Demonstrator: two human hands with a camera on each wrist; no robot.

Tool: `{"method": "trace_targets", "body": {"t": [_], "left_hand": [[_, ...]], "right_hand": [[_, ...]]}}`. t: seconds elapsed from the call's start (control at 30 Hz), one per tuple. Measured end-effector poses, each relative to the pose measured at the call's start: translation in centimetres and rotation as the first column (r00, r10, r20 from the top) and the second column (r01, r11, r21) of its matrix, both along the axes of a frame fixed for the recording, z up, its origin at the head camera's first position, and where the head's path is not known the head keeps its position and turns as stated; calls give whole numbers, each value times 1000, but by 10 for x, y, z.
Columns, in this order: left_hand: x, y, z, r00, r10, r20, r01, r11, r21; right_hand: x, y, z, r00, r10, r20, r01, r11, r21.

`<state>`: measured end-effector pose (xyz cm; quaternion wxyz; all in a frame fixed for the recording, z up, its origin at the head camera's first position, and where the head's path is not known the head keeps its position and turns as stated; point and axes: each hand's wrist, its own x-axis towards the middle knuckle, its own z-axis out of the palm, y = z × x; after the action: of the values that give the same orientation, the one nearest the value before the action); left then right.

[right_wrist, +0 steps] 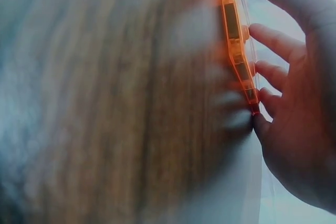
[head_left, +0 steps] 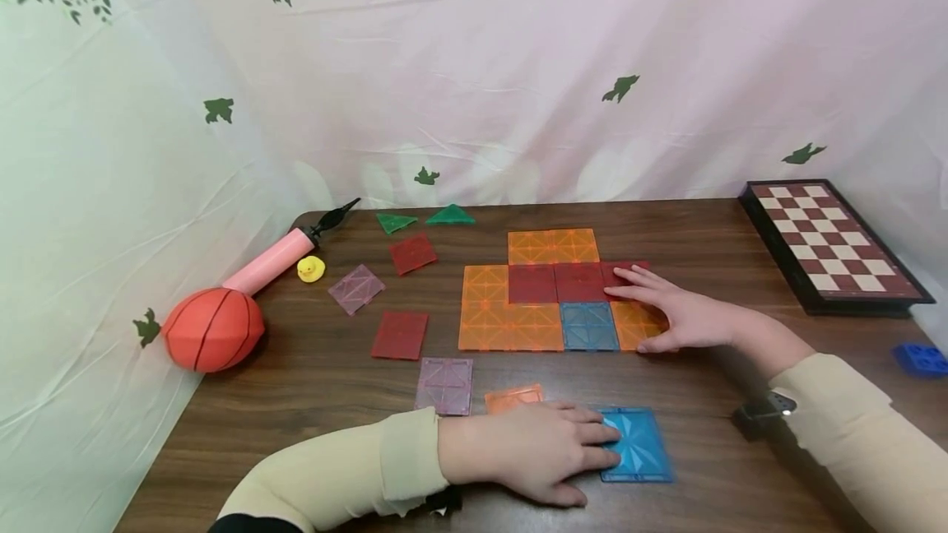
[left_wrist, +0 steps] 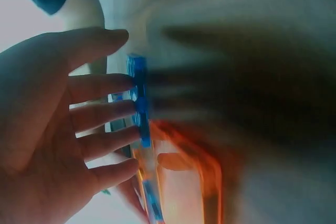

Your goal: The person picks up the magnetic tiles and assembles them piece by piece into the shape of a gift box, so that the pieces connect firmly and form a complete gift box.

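Flat magnetic tiles lie joined in a block on the brown table. Three red tiles (head_left: pixel 532 283) run through its middle, with orange tiles (head_left: pixel 485 294) around them and a dark blue tile (head_left: pixel 589 326) in the bottom row. Over the block's right end is my right hand (head_left: pixel 685 312), fingertips on the rightmost red tile and thumb at the edge of an orange tile (head_left: pixel 633 326). Nearer to me, my left hand (head_left: pixel 544 447) has its fingers spread, fingertips touching a bright blue tile (head_left: pixel 643 447). A loose orange tile (head_left: pixel 513 397) lies partly hidden behind the left hand.
Loose red tiles (head_left: pixel 400 336), purple tiles (head_left: pixel 444 386) and green triangles (head_left: pixel 451 215) lie left of the block. Farther left are a yellow duck (head_left: pixel 311 269), a pink pump (head_left: pixel 270 261) and a red ball (head_left: pixel 213 330). At right stand a chessboard (head_left: pixel 833 241) and a blue brick (head_left: pixel 921 359).
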<state>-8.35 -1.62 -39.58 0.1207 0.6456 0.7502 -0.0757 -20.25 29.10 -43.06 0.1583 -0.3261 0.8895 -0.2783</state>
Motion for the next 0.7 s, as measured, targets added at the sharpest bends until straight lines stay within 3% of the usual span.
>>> {"method": "trace_targets", "body": {"t": [0.3, 0.7], "left_hand": [[-26, -13, -1, 989, 119, 93, -124, 991, 48], [-43, -13, -6, 983, 173, 55, -176, 983, 51]], "right_hand": [[-1, 0, 1, 1000, 0, 15, 0, 1000, 7], [0, 1, 2, 999, -4, 35, 4, 1000, -4]]}}
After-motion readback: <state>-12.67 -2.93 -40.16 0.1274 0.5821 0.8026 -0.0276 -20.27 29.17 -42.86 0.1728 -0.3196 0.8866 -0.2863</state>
